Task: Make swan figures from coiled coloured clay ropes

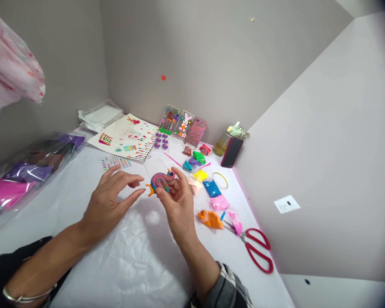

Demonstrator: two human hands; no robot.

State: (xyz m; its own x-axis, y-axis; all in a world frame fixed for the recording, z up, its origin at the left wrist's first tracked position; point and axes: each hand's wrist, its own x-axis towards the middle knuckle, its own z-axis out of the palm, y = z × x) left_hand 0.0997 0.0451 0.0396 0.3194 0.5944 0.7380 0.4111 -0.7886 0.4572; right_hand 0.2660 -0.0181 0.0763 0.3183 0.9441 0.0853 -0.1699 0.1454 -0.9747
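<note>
Between the thumb and fingers of my right hand (179, 199) is a small clay bird (161, 181). Its body is a coil of mixed pink, purple, blue and green, with orange feet at the left and a dark eye on the head at the right. My left hand (111, 199) is beside it with thumb and forefinger apart, nothing between them, their tips just short of the orange feet. Behind the bird, a clear phone case (150, 167) lies on the white sheet, partly hidden.
Bags of coloured clay, among them an orange bag (211, 219) and a blue bag (211, 188), lie to the right near red-handled scissors (258, 252). A phone (232, 152) leans on a bottle (223, 142). Decorated cases (184, 125) stand at the wall. Plastic-wrapped packs (28, 171) lie left.
</note>
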